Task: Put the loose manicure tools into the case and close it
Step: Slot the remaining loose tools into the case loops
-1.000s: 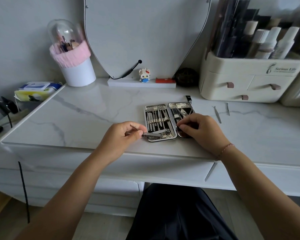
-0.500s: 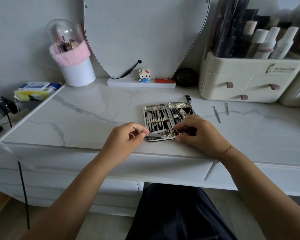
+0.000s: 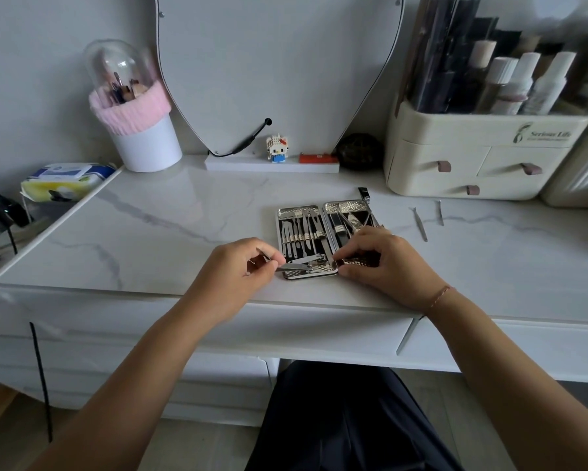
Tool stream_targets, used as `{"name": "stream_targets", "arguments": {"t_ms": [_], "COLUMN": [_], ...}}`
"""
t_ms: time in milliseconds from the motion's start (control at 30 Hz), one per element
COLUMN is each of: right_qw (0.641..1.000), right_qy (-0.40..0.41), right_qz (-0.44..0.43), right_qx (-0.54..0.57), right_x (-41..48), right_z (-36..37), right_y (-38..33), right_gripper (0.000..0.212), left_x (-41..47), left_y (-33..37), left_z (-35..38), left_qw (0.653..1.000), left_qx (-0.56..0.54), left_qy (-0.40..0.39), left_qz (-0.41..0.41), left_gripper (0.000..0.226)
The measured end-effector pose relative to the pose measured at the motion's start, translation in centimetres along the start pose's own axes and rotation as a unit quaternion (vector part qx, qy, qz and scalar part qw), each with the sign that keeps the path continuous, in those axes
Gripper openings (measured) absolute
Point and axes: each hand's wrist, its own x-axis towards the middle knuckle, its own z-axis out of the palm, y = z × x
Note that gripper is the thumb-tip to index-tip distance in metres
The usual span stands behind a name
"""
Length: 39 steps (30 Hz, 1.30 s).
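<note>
The silver manicure case (image 3: 294,211) lies open flat near the front edge of the marble desk, both halves lined with metal tools. My left hand (image 3: 234,270) pinches a nail clipper (image 3: 301,264) at the bottom of the case's left half. My right hand (image 3: 384,263) rests on the lower part of the right half, fingertips pressing its near edge. Two loose metal tools lie on the desk to the right: a longer one (image 3: 419,224) and a shorter one (image 3: 440,212). A small black-tipped tool (image 3: 363,192) sits just behind the case.
A cream drawer organiser (image 3: 472,158) with bottles stands at the back right. A heart-shaped mirror (image 3: 279,62), a small toy figure (image 3: 277,149) and a white cup with a pink band (image 3: 139,130) line the back. A wipes pack (image 3: 65,180) lies off the left edge.
My right hand slid down from the middle of the right half to its near edge. My left hand stayed at the case's lower left with the clipper.
</note>
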Motion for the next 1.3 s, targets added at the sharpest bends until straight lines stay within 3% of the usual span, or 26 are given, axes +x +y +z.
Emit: {"name": "stream_targets", "arguments": {"t_ms": [467,633,900,1167,1300], "right_qw": [1.0,1.0,1.0,1.0,1.0], "right_qy": [0.0,-0.002,-0.003,-0.006,-0.005], "right_qz": [0.002,0.0,-0.001,0.005,0.007], "right_qx": [0.007,0.011,0.013,0.009,0.014], "right_x": [0.0,0.1,0.1,0.2,0.2], "right_z": [0.1,0.0,0.0,0.1,0.1], "right_y": [0.2,0.2,0.2,0.3,0.1], "right_gripper": [0.015,0.014,0.015,0.014,0.015], "left_x": [-0.1,-0.4,0.7,3.0,3.9], "left_y": [-1.0,-1.4,-0.9,-0.8,-0.8], "left_z": [0.1,-0.1,-1.4,-1.3,-1.1], "left_qw": [0.997,0.994,0.989,0.987,0.981], "left_qx": [-0.074,-0.106,-0.021,-0.042,-0.113], "left_qy": [-0.011,-0.027,-0.114,-0.153,-0.159], "left_qz": [-0.007,0.006,0.091,0.029,-0.005], "left_gripper": [0.017,0.031,0.027,0.03,0.029]}}
